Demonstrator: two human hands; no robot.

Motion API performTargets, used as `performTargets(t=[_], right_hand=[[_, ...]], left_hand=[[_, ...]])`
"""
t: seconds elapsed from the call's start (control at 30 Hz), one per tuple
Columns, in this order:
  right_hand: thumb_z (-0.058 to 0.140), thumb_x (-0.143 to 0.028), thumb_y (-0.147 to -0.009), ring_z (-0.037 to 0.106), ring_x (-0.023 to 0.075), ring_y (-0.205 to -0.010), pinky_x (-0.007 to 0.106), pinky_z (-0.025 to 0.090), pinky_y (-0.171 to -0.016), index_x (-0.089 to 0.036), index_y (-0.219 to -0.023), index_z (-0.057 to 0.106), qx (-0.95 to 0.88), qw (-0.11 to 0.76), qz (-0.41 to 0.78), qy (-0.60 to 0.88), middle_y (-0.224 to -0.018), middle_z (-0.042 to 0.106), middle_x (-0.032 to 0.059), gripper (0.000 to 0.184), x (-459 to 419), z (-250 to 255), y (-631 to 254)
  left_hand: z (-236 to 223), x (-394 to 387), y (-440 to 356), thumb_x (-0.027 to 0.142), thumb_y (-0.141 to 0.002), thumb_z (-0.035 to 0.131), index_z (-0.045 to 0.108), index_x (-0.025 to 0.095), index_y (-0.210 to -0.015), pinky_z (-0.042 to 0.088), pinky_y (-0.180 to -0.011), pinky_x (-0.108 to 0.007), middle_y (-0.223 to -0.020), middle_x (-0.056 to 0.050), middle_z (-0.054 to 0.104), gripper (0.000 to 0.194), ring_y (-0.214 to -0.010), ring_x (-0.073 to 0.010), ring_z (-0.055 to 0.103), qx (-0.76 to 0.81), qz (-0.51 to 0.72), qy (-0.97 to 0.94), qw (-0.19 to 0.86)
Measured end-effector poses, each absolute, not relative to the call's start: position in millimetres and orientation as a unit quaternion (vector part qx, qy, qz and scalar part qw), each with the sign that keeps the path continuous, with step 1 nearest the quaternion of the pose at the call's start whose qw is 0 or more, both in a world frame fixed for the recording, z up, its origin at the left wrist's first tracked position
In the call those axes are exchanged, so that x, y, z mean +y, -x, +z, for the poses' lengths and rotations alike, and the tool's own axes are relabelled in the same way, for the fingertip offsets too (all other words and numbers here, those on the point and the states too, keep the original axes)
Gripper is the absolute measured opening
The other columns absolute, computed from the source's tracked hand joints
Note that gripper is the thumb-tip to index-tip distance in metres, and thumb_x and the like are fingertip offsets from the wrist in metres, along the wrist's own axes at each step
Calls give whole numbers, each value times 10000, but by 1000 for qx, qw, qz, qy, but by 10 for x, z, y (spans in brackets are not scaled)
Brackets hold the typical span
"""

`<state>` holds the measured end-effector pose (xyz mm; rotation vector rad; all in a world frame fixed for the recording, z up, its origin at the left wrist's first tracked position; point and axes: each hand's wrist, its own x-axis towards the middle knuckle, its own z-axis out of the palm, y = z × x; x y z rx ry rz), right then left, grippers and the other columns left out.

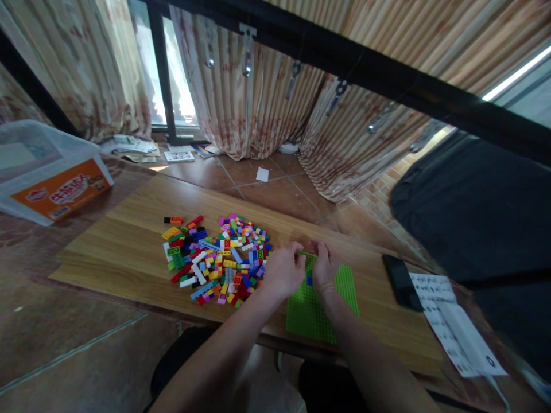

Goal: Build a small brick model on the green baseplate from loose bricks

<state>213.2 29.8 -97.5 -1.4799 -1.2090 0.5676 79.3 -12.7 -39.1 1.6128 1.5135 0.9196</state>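
The green baseplate [303, 321] lies on the tabletop [116, 252] under the person's hands, the left hand [282, 272] over its left side and the right hand [326, 268] across its middle; it looks thin, light and fairly stiff, best steadied by its edges, while the small blue brick [309, 280] on it should be hard and easily pinched by its sides. Both hands' fingers curl near the baseplate's far edge, though whether they grip anything I cannot tell. Left of the baseplate, the brick heap [230, 264] crowds the left hand; right of it lie a black phone [401, 284] and printed sheet [456, 324], out of the way.
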Motion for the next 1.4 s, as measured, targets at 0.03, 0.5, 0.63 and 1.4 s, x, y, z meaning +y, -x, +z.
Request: performTargets(t=[0.03, 0.5, 0.63, 1.4], right_hand=[[369, -453, -856, 642, 189, -783, 315, 496, -717, -154, -845, 672, -497, 553, 240, 624, -853, 713, 103, 425, 321, -938, -2151], [568, -437, -718, 473, 102, -525, 240, 370, -510, -154, -715, 670, -328, 623, 283, 651, -688, 661, 42, 301, 44, -634, -2947], [564, -482, -735, 518, 142, -539, 261, 359, -526, -159, -667, 685, -491, 417, 308, 700, -601, 645, 24, 351, 24, -735, -3058], [511, -351, -920, 632, 201, -653, 286, 358, -597, -181, -1048, 643, -678, 97, 213, 697, -701, 691, 39, 251, -270, -619, -2911]], left_hand=[[-390, -119, -800, 179, -861, 535, 671, 175, -1069, 524, -832, -308, -948, -69, 747, 249, -875, -191, 692, 594, 346, -631, 360], [-509, -174, -996, 205, -879, 535, 661, 176, -1089, 505, -824, -302, -975, -69, 739, 247, -892, -198, 689, 592, 201, -721, 299], [-579, -152, -1042, 273, -868, 581, 646, 184, -1109, 500, -780, -311, -938, -63, 742, 265, -856, -216, 692, 598, 177, -730, 279], [-701, -62, -1219, 278, -846, 619, 673, 166, -932, 439, -674, -269, -779, -40, 710, 152, -714, -173, 646, 609, 187, -714, 290]])
